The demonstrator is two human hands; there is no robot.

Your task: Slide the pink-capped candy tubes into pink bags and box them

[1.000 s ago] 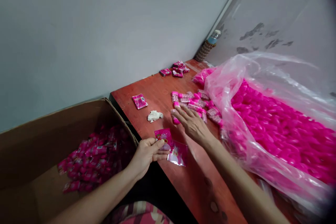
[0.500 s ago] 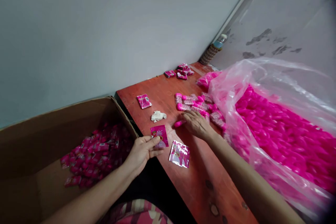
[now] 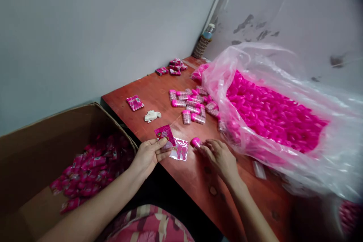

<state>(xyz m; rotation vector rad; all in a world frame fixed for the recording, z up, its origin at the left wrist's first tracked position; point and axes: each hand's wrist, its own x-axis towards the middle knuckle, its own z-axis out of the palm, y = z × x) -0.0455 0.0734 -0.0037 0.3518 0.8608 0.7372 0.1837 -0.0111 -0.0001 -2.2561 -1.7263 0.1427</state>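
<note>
My left hand [image 3: 150,154] pinches a pink printed packet [image 3: 164,133] between thumb and fingers at the table's near left edge. Just behind it on the table lies a shiny printed packet [image 3: 182,149], partly covered by the one I hold. My right hand [image 3: 222,158] has its fingers closed around a small bottle with a pink cap [image 3: 195,142]; the fingers hide most of its body. Farther back sits a loose group of pink-capped clear bottles [image 3: 193,109] filled with small pale pink pieces.
A cardboard box [image 3: 85,111] on the left holds many pink packets [image 3: 93,166]. A large plastic bag [image 3: 244,140] of pink caps [image 3: 272,109] fills the right. On the red table [image 3: 147,87] lie a white scrap [image 3: 152,116], more packets [image 3: 134,103] and a wrapped bottle [image 3: 202,45].
My right hand has come nearer from the bottle group with one pink-capped bottle, away from the others. The left hand still holds its packet. The view has turned right.
</note>
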